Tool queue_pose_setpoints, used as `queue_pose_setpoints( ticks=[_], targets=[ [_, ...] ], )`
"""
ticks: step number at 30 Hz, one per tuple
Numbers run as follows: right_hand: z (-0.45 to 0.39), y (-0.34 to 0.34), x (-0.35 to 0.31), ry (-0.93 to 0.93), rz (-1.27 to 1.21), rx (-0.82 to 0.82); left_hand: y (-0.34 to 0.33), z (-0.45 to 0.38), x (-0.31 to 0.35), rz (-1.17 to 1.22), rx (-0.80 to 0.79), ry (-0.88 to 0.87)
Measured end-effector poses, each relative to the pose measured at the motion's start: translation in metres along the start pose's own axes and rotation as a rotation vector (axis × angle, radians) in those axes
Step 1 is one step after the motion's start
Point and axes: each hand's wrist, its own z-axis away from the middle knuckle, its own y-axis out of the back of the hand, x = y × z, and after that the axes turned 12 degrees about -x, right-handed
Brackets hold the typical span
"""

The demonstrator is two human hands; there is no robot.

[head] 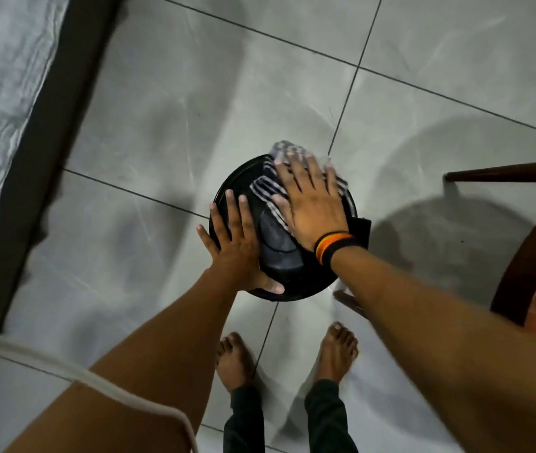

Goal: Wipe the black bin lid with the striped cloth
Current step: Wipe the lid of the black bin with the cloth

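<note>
A round black bin lid (243, 173) sits on a bin standing on the grey tiled floor, seen from straight above. The striped grey-and-white cloth (268, 188) lies on the lid's far right part, bunched and slightly blurred at its far end. My right hand (309, 204) presses flat on the cloth with fingers spread; a black, orange and yellow band circles its wrist. My left hand (233, 237) rests flat on the lid's left rim, its thumb hooked along the near edge. A raised black centre panel (278, 246) shows between my two hands.
A dark wooden table edge (521, 256) and a wooden rail (505, 171) stand at the right. A dark strip and pale fabric (5, 93) run along the left. My bare feet (287, 358) stand just behind the bin. A white cable (63, 367) crosses the lower left.
</note>
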Motion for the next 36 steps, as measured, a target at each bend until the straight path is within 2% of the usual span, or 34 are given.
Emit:
queue_pose_setpoints(
  ticks=[2, 3, 7, 8, 9, 12, 13, 15, 18, 20, 22, 25, 27, 30, 32, 34, 36],
  targets=[
    [0.038, -0.022, -0.016, -0.17, -0.074, 0.029, -0.004, 0.002, -0.001, -0.015, 0.01, -0.016],
    [0.061, -0.033, -0.024, -0.157, -0.068, 0.009, -0.005, 0.003, -0.003, -0.014, 0.011, -0.026],
    [0.117, -0.051, -0.02, 0.172, 0.06, -0.12, -0.008, 0.006, -0.005, 0.01, 0.063, -0.061],
    [0.113, -0.05, -0.012, 0.184, 0.072, -0.111, -0.008, 0.005, -0.005, 0.01, 0.062, -0.064],
    [0.105, -0.048, -0.007, 0.119, 0.052, -0.081, -0.007, 0.004, -0.006, 0.012, 0.06, -0.065],
    [0.063, -0.035, -0.025, -0.263, -0.15, 0.031, -0.008, 0.003, -0.009, 0.021, 0.077, -0.097],
    [0.051, -0.032, -0.037, -0.29, -0.167, 0.032, -0.01, 0.003, -0.011, 0.025, 0.091, -0.108],
    [0.041, -0.029, -0.05, -0.101, -0.047, -0.016, -0.01, 0.003, -0.012, 0.041, 0.103, -0.115],
    [0.059, -0.027, -0.017, 0.288, 0.137, -0.107, -0.014, 0.005, -0.015, 0.045, 0.125, -0.125],
    [0.082, -0.026, 0.013, 0.347, 0.209, -0.154, -0.013, 0.005, -0.013, 0.064, 0.136, -0.129],
    [0.098, -0.026, 0.03, 0.162, 0.109, -0.152, -0.011, 0.004, -0.012, 0.062, 0.123, -0.122],
    [0.079, -0.02, 0.012, -0.169, -0.151, -0.088, -0.011, 0.001, -0.01, 0.026, 0.118, -0.112],
    [0.057, -0.015, -0.019, -0.181, -0.164, -0.065, -0.011, -0.001, -0.012, 0.023, 0.133, -0.113],
    [0.053, -0.017, -0.05, 0.038, -0.039, -0.104, -0.012, 0.002, -0.011, 0.033, 0.13, -0.087],
    [0.071, -0.018, -0.046, 0.069, -0.007, -0.103, -0.014, 0.004, -0.011, 0.028, 0.133, -0.087],
    [0.091, -0.021, -0.032, -0.044, -0.056, -0.08, -0.012, 0.004, -0.01, 0.036, 0.125, -0.097],
    [0.097, -0.025, -0.028, -0.231, -0.161, -0.051, -0.009, 0.002, -0.009, 0.036, 0.133, -0.097]
  ],
)
